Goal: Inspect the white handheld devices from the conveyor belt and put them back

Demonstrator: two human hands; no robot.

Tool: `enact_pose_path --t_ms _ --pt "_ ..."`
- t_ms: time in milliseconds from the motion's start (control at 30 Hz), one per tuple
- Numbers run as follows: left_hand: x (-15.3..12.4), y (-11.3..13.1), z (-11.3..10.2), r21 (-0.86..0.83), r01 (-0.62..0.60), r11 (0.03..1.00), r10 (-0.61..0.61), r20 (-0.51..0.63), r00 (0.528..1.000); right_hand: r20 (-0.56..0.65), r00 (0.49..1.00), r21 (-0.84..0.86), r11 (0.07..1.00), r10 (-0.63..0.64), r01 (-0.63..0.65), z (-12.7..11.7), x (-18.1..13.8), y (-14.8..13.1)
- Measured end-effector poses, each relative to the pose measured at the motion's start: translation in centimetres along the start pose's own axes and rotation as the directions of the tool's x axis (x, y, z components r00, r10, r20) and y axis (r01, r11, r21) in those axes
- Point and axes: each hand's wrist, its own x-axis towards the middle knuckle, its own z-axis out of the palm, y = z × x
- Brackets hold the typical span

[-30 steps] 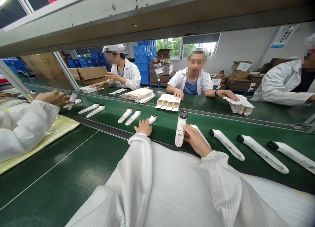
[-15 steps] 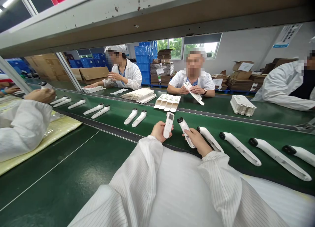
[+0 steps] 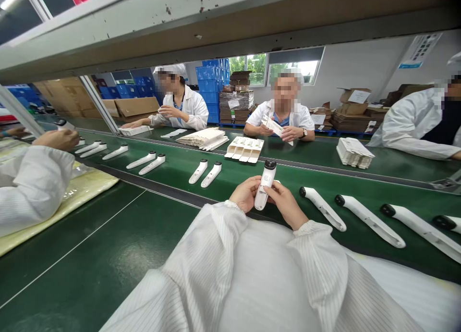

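In front of me a white infrared thermometer [image 3: 264,190] with a black head stands nearly upright, its back and a recess in its lower body facing me. My left hand [image 3: 245,194] is closed around its left side. My right hand [image 3: 288,204] grips it from the right, thumb on the body. A bit of something white shows behind my right fingers; I cannot tell whether it is a second thermometer. More thermometers lie on the green belt, the nearest one [image 3: 322,208] just right of my right hand, with others [image 3: 211,174] to the left.
A metal shelf [image 3: 144,39] crosses overhead. Opposite, co-workers sit behind cartons [image 3: 245,149], a flat carton stack [image 3: 203,139] and another white stack [image 3: 355,153]. At left, a co-worker's sleeve [image 3: 32,188] rests over yellow wrapped material [image 3: 97,178].
My hands have come together; earlier each held a separate thermometer, one showing its screen. Now one thermometer's back faces me. The thermometers on the belt have shifted right.
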Motion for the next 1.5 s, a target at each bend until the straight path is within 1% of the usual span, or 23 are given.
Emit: enact_pose_path --t_ms 67,100,133,167,233,267,333,400,533,633,733,800,833,933,1000,1067,1133,1267,1333,1367,1400,1433,1500 --pt "0.4 0.8 -1.0 0.174 -0.048 0.984 0.060 -0.061 0.996 0.028 0.998 0.127 0.990 0.064 -0.067 0.0 -0.2 -0.3" --pt "0.6 1.4 -1.8 0.320 -0.101 0.942 0.144 -0.113 0.983 0.033 0.996 0.159 0.984 0.080 -0.084 -0.1 -0.3 -0.4" --pt "0.8 2.0 -2.8 0.492 -0.149 0.858 0.255 -0.157 0.954 0.036 0.995 0.178 0.979 0.091 -0.096 -0.2 -0.4 -0.4" --pt "0.9 2.7 -3.9 0.678 -0.184 0.711 0.410 -0.187 0.893 0.037 0.994 0.188 0.976 0.104 -0.109 -0.3 -0.4 -0.5" --pt "1.2 3.9 -6.4 0.927 -0.096 0.361 0.636 -0.170 0.753 0.043 0.991 0.195 0.971 0.130 -0.136 -0.4 -0.5 -0.6" --pt "1.4 4.3 -7.5 0.966 0.017 0.258 0.653 -0.187 0.734 0.051 0.989 0.196 0.970 0.137 -0.145 -0.4 -0.6 -0.6" --pt "1.6 4.7 -9.2 0.964 0.197 0.178 0.583 -0.265 0.768 0.071 0.987 0.188 0.970 0.143 -0.155 -0.4 -0.6 -0.7" --pt "2.0 4.7 -9.9 0.935 0.245 0.256 0.503 -0.345 0.792 0.077 0.987 0.178 0.972 0.143 -0.155 -0.3 -0.6 -0.8" --pt "2.1 4.4 -8.8 0.719 0.102 0.687 0.337 -0.440 0.832 0.079 0.985 0.150 0.975 0.155 -0.166 -0.4 -0.4 -0.6" --pt "1.5 4.3 -7.2 0.533 0.031 0.846 0.183 -0.344 0.921 0.034 0.984 0.061 0.982 0.177 -0.179 -0.6 -0.1 0.0" --pt "0.7 3.9 -5.4 0.109 0.025 0.994 -0.009 -0.143 0.990 -0.078 0.975 -0.183 0.959 0.206 -0.217 -1.1 0.5 0.9" --pt "0.3 3.5 -4.3 -0.136 0.078 0.988 -0.083 -0.029 0.996 -0.159 0.973 -0.422 0.879 0.168 -0.221 -1.6 0.8 1.6" --pt "0.2 3.2 -3.7 -0.175 0.100 0.980 -0.101 0.001 0.995 -0.189 0.975 -0.530 0.823 0.120 -0.205 -1.9 1.0 1.9" --pt "0.1 2.3 -2.4 -0.151 0.133 0.980 -0.126 0.055 0.991 -0.216 0.972 -0.709 0.700 -0.093 -0.090 -2.2 1.2 2.2" --pt "0.1 1.6 -1.6 -0.124 0.152 0.980 -0.147 0.049 0.988 -0.184 0.955 -0.709 0.704 -0.234 0.036 -2.0 1.1 1.9" --pt "0.0 0.9 -0.9 -0.118 0.150 0.982 -0.148 0.028 0.989 -0.134 0.946 -0.612 0.776 -0.296 0.156 -1.4 0.8 1.4" --pt "-0.1 0.2 -0.3 -0.131 0.092 0.987 -0.090 0.023 0.996 -0.095 0.961 -0.432 0.881 -0.258 0.194 -0.7 0.5 0.8" --pt "0.0 -0.4 0.2 -0.083 0.027 0.996 -0.026 0.017 1.000 -0.054 0.997 -0.050 0.998 -0.046 0.044 0.0 0.1 0.0" --pt "0.3 0.1 -0.5 0.082 0.012 0.997 -0.007 -0.059 0.998 -0.008 0.999 0.086 0.995 0.042 -0.041 0.1 -0.1 -0.3" --pt "0.5 0.6 -1.1 0.229 -0.032 0.973 0.061 -0.121 0.991 0.013 0.998 0.123 0.990 0.065 -0.066 0.0 -0.2 -0.5" --pt "0.7 1.1 -1.9 0.415 -0.088 0.906 0.176 -0.177 0.968 0.025 0.997 0.141 0.987 0.077 -0.080 0.0 -0.3 -0.6" --pt "0.9 1.6 -2.9 0.613 -0.126 0.780 0.315 -0.211 0.925 0.032 0.996 0.151 0.985 0.084 -0.088 -0.1 -0.4 -0.7" --pt "1.3 2.6 -5.0 0.905 -0.083 0.418 0.554 -0.181 0.812 0.039 0.994 0.164 0.981 0.097 -0.103 -0.2 -0.5 -0.7"
